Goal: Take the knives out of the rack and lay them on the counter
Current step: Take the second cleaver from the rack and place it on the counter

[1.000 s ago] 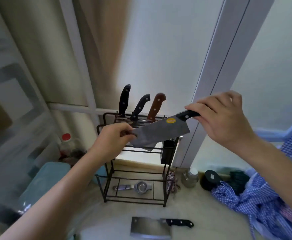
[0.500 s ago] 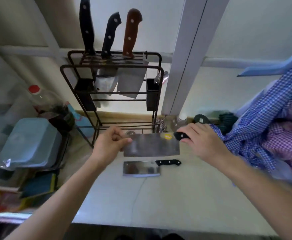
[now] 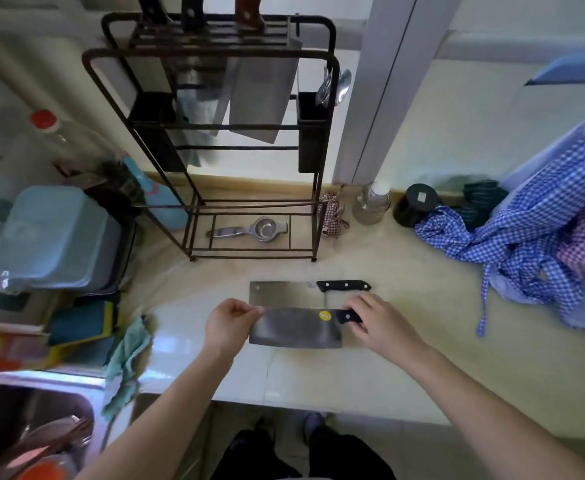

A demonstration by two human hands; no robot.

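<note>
A cleaver with a yellow sticker (image 3: pixel 296 327) is held flat just over the pale counter (image 3: pixel 405 344). My left hand (image 3: pixel 227 323) pinches the far end of its blade, and my right hand (image 3: pixel 377 322) grips its black handle. Right behind it a second cleaver (image 3: pixel 284 293) with a black handle lies flat on the counter. The black wire rack (image 3: pixel 215 147) stands at the back and holds three more knives, two with black handles and one with a brown handle (image 3: pixel 249 15), their blades hanging down.
A metal strainer (image 3: pixel 249 230) lies in the rack's base. A glass jar (image 3: pixel 370 206) and a black lid (image 3: pixel 417 204) stand right of the rack, with checked cloth (image 3: pixel 526 244) beyond. A blue tub (image 3: pixel 48 237), sponges and a sink (image 3: pixel 24 427) are on the left.
Both hands have carried the sticker cleaver down from in front of the rack to just over the counter, in front of the cleaver lying there. The view has tilted downward.
</note>
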